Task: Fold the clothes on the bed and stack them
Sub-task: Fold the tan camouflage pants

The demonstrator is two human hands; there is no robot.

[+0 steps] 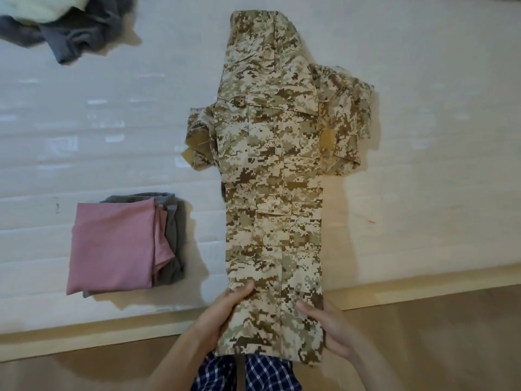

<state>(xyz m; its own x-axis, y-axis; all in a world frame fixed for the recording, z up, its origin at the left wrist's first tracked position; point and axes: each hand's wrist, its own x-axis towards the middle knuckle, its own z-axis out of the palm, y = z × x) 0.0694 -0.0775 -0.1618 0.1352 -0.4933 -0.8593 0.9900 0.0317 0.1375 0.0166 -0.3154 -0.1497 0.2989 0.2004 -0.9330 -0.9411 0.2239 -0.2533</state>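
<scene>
The folded stack point(118, 244) lay at left. The left hand point(222, 314) gripped the near end of the camouflage jacket point(273, 153), stretched lengthwise on the bed point(423, 165), and the right hand point(329, 331) gripped its opposite edge. Lifted unevenly, the bunched sleeves point(344, 117) would likely spill outward and undo the fold.

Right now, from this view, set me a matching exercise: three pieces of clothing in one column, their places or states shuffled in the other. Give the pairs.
1. camouflage garment
2. pink garment
3. grey and cream heap

A. crumpled, far left on the bed
B. near end gripped by left hand and right hand
C. folded, atop a folded grey piece

Pairs: 1-B, 2-C, 3-A
</scene>
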